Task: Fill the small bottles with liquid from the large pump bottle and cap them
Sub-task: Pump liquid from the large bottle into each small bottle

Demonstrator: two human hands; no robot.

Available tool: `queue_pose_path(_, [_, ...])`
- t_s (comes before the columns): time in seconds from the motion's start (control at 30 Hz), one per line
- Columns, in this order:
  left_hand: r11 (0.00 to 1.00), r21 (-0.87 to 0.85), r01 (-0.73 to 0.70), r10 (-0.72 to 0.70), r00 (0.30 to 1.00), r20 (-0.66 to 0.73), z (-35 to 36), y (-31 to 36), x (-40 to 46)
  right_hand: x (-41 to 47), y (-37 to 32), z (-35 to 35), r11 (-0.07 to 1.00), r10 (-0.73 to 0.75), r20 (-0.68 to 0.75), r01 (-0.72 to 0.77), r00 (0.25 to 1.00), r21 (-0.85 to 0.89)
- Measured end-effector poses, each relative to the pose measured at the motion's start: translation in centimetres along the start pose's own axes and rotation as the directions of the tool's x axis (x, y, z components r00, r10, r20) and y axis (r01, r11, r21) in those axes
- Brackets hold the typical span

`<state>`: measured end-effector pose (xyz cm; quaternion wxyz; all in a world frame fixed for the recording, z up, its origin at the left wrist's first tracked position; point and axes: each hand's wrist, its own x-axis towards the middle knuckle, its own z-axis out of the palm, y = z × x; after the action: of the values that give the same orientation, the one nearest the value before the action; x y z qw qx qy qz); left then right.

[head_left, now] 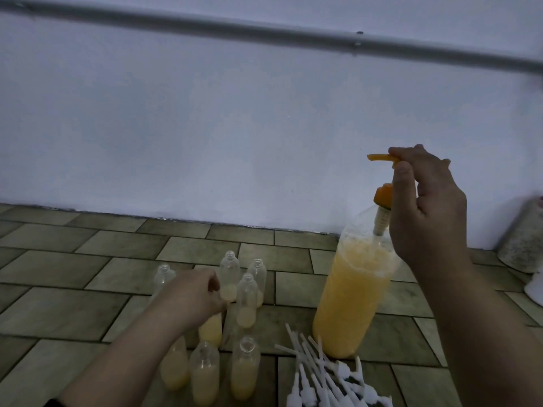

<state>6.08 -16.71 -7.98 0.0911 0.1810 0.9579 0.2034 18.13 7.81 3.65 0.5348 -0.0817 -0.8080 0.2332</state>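
Nine or so small bottles [247, 301] are gathered on the tiled floor [58, 268], all uncapped where their necks can be seen; the nearest ones are filled high with pale yellow liquid, the farther ones hold only a little at the bottom, and one at the far left looks nearly empty. An exact count cannot be made, since the left hand [197, 292] and its forearm lie across the middle of the group. That hand is curled over the top of one filled bottle [210, 329], whose neck is hidden beneath it, so it seems to be gripped, though the fingers are not plainly shown.

To the right of the group the large pump bottle [352, 292] stands upright on the floor, about three quarters full of orange-yellow liquid. Its orange pump head [382, 158] is raised and is pinched between the thumb and fingers of the right hand [426, 201], the spout pointing left (away from the wrist). The right forearm covers part of the bottle's right shoulder.

A heap of white spray caps [329, 380] with long dip tubes lies just in front of the large bottle. Behind everything a pale wall [205, 113] is crossed by a grey pipe [264, 27], and a speckled grey container [526, 236] is seen at the right edge.
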Motion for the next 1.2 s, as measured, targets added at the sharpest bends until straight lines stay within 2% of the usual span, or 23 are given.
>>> queue_pose_path(0.3, [0.980, -0.183, 0.079, -0.114, 0.975, -0.190, -1.2, 0.6, 2.2, 0.1, -0.1, -0.1, 1.000, -0.010, -0.002, 0.010, 1.000, -0.004])
queue_pose_path(0.53, [0.979, -0.192, 0.064, -0.067, 0.998, -0.012, -1.4, 2.7, 5.1, 0.1, 0.0, -0.1, 1.000, -0.008, 0.010, 0.009, 1.000, -0.020])
queue_pose_path(0.7, [1.000, 0.008, 0.020, -0.021, 0.997, 0.075, -1.4, 3.8, 6.3, 0.2, 0.1, -0.1, 0.999, -0.006, 0.012, 0.007, 1.000, -0.033])
queue_pose_path(0.93, [0.992, 0.127, 0.016, -0.037, 0.985, 0.166, -1.3, 4.1, 7.3, 0.2, 0.2, 0.0, 0.999, -0.003, 0.018, 0.003, 1.000, -0.035])
queue_pose_path(1.07, [0.996, 0.083, 0.026, -0.046, 0.967, 0.251, -0.9, 3.7, 7.4, 0.3, 0.2, 0.1, 0.999, -0.003, 0.019, 0.003, 1.000, -0.033])
queue_pose_path(1.2, [0.999, -0.003, 0.036, -0.034, 0.965, 0.260, -0.4, 3.2, 7.4, 0.3, 0.4, 0.0, 0.999, -0.012, 0.017, 0.013, 1.000, -0.033])
